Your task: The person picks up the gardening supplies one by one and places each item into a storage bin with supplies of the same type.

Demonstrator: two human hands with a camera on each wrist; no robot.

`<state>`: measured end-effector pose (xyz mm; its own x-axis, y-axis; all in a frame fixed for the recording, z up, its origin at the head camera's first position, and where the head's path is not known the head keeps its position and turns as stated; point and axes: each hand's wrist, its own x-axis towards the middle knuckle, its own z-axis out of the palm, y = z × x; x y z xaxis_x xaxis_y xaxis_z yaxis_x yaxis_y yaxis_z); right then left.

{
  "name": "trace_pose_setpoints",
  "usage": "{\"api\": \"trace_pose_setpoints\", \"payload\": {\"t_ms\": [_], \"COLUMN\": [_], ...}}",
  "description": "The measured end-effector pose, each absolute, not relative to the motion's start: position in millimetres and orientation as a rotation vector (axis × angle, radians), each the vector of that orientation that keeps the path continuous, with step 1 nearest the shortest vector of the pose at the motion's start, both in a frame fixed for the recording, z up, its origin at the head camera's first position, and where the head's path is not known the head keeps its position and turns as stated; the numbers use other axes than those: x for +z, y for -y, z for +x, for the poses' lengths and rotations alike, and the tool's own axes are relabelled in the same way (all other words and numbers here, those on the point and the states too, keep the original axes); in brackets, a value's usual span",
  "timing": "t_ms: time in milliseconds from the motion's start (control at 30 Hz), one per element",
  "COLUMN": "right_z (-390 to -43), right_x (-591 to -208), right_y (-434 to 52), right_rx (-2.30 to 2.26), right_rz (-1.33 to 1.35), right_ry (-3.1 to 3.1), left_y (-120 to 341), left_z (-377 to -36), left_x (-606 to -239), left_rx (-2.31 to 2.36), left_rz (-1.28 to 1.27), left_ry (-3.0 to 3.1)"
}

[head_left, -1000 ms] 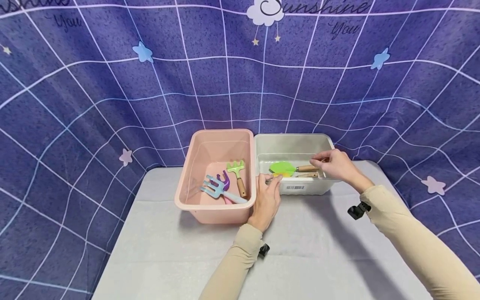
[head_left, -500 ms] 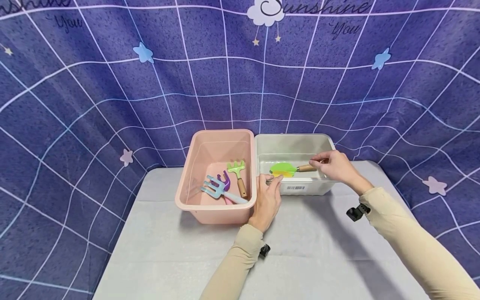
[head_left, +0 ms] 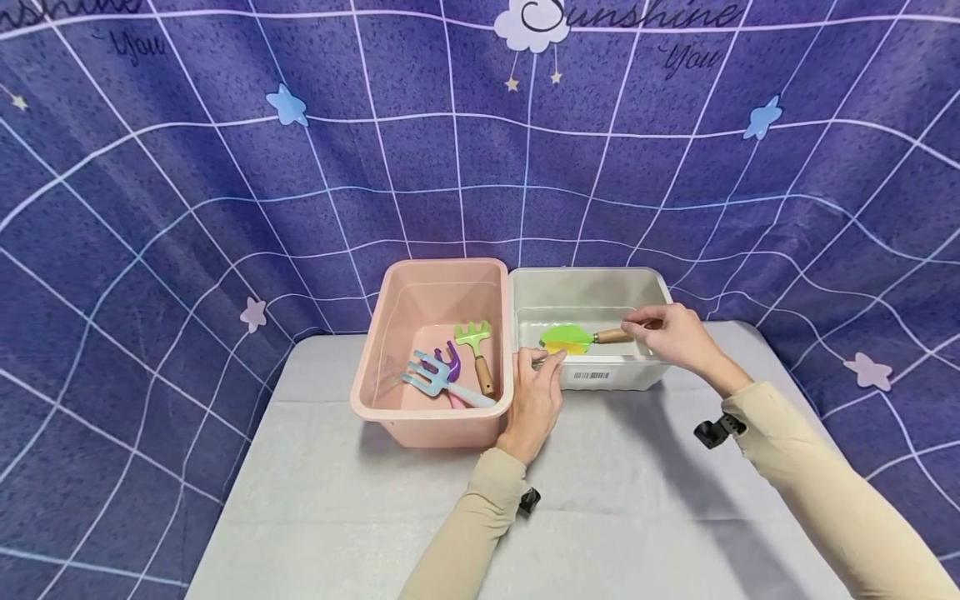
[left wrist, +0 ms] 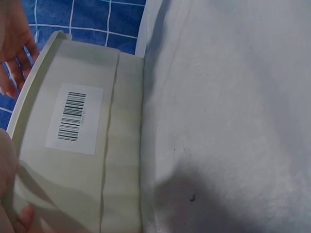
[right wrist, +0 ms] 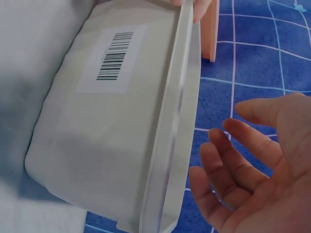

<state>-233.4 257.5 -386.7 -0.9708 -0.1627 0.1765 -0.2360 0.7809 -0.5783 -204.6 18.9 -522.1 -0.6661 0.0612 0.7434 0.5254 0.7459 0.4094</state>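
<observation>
Left of both hands, the pink bin (head_left: 431, 350) holds small rakes. The left hand (head_left: 534, 400) grips the white bin's (head_left: 592, 287) near rim. The right hand (head_left: 675, 335), fingers loosely relaxed and holding nothing, hovers by the green trowel's (head_left: 577, 337) wooden handle inside.

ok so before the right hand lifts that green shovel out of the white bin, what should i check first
1. Right hand closed on the shovel handle: not ok. The right wrist view shows relaxed, open fingers holding nothing.
2. Green shovel lying free: cannot tell. Something yellow sits partly under its blade.
3. White bin steadied: ok. The left hand grips its near rim at the corner.
4. Path above the shovel: ok. Nothing lies over it.
5. Room in the pink bin: ok. The toy tools lie towards its front and right, and the rest of its floor is bare.
</observation>
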Motion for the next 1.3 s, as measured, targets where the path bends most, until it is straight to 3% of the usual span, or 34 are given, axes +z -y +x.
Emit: {"api": "trace_pose_setpoints", "payload": {"t_ms": [1300], "right_z": [-200.5], "right_x": [-421.3], "right_y": [-247.4], "right_rx": [1.098], "right_rz": [0.360], "right_ry": [2.690], "left_y": [-19.5], "left_z": [-207.0], "left_x": [-522.3], "left_rx": [-0.789], "left_rz": [-0.431], "left_ry": [2.195]}}
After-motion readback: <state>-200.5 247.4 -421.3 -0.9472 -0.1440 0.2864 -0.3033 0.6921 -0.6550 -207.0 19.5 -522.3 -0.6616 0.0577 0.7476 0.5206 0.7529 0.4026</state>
